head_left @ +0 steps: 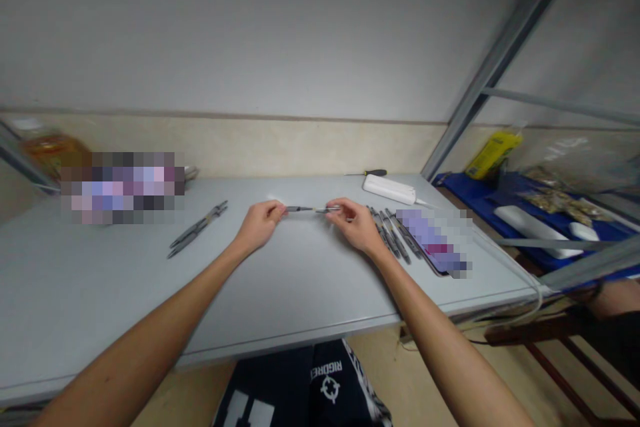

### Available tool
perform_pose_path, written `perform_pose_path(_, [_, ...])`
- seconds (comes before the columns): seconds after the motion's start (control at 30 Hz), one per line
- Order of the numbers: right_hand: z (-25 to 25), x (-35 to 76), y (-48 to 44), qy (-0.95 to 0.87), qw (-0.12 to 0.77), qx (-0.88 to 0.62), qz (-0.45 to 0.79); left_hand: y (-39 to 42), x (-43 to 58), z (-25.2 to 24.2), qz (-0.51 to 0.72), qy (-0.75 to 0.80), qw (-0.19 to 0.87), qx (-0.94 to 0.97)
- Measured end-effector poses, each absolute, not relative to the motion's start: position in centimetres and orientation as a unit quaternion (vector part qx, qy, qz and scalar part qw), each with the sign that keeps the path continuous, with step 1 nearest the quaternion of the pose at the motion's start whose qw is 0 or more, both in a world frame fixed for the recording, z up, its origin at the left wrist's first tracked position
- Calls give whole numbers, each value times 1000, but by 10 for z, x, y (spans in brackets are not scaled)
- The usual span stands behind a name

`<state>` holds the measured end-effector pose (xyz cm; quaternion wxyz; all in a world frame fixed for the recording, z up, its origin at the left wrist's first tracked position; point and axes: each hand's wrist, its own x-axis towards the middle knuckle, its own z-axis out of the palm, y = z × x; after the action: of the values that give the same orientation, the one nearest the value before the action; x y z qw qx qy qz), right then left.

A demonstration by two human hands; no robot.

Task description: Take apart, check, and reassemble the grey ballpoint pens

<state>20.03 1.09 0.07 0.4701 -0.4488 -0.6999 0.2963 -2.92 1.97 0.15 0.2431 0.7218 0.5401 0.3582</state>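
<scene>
Over the middle of the desk, my left hand (261, 221) pinches one end of a slim grey pen (300, 209). The fingers of my right hand (356, 221) close on the other end, which is partly hidden behind them. Between the hands the pen lies level and narrows to a thin section; I cannot tell whether it is one piece or two parts meeting. Left of my left hand, a small group of grey pens (197, 230) lies slanted on the desk. Several more grey pens (395, 233) lie side by side, just right of my right hand.
The desk (300, 293) also bears a white power strip (389, 189), a screwdriver (376, 173) and a blurred-out flat device (435, 247). A blurred-out item (125, 187) stands at the left back. Beyond a metal post (500, 67), a blue surface (457, 185) holds bags and white objects.
</scene>
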Motion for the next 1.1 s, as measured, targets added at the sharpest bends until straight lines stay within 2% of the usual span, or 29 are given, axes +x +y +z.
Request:
perform_pose_path(0.23, [3,200,9,-715,391,-515,267,17,-26,0,360,520,265,728])
perform_pose_path(0.47, [1,198,7,-713,470,-451,259,21,-30,-3,366,534,260,716])
perform_pose_path(0.77, [1,198,7,-739,424,-481,205,25,-32,-9,351,514,274,733])
perform_pose_path(0.97, [-2,198,10,-743,354,-517,235,18,-28,-4,370,496,260,742])
perform_pose_path(1.1, [0,198,9,-735,389,-497,248,19,-29,-3,385,498,260,732])
